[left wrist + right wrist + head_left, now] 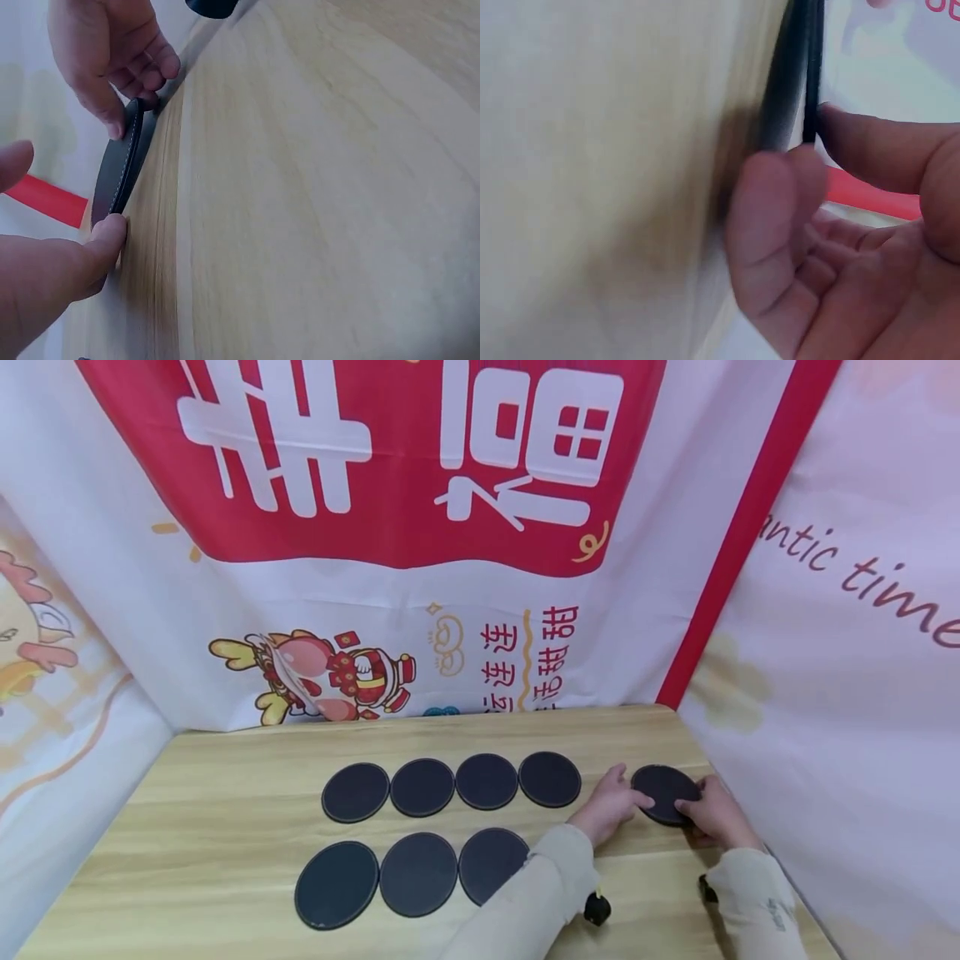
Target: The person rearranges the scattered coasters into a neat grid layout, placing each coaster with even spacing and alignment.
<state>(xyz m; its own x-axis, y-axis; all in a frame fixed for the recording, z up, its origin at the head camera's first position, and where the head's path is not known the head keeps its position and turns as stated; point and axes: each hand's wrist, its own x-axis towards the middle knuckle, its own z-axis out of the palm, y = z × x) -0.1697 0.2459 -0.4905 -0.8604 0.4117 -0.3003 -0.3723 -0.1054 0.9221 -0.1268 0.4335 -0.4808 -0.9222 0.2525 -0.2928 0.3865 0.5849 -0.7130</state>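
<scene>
Both hands hold a round black coaster (663,795) with a stitched rim, just above the right side of the wooden table. My left hand (611,806) pinches its left edge, thumb on top; that thumb also shows on the rim in the left wrist view. At the opposite edge, my right hand (720,814) has its thumb on the upper face and curled fingers beneath, as the right wrist view shows (840,225). Seen from the left wrist, the coaster (120,161) appears edge-on, close to the tabletop. Whether it is a single layer cannot be told.
Several matching coasters (423,787) form a back row on the wooden table (225,793). A front row of 3 visible coasters (418,874) lies nearer, its right end partly behind the left sleeve (525,893). Printed cloth (637,635) hangs behind and at both sides.
</scene>
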